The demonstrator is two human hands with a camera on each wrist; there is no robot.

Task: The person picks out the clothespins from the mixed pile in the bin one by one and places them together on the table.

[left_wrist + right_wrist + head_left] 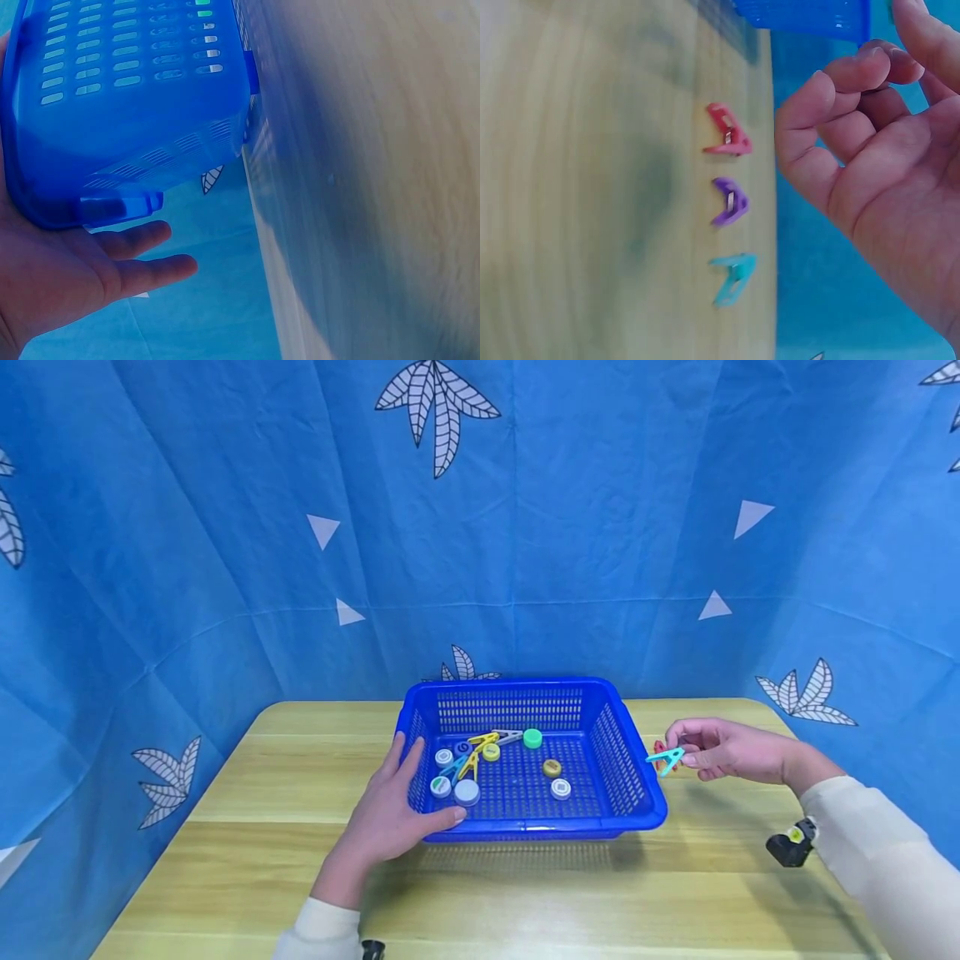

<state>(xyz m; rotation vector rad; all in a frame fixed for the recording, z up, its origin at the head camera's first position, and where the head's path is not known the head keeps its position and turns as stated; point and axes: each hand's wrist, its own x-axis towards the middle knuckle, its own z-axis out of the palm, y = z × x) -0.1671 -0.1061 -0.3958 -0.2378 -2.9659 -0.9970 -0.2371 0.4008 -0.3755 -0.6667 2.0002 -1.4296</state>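
Observation:
My left hand (393,810) rests against the near left corner of the blue plastic basket (525,824), fingers straight and spread along the side rim, thumb laid over the front rim. In the left wrist view, two fingers extend past the outside of the basket (127,112). My right hand (731,752) pinches a teal clip (667,760) just off the basket's right rim. Behind that clip a red clip (658,747) partly shows. The right wrist view has a red clip (730,133), a purple clip (731,202) and a teal clip (735,277) in a row on the table.
Inside the basket lie several bottle caps, among them a green cap (532,738) and a white cap (560,789), plus yellow, blue and grey clips. The wooden table (300,785) meets a blue patterned curtain (525,527) at its back and sides.

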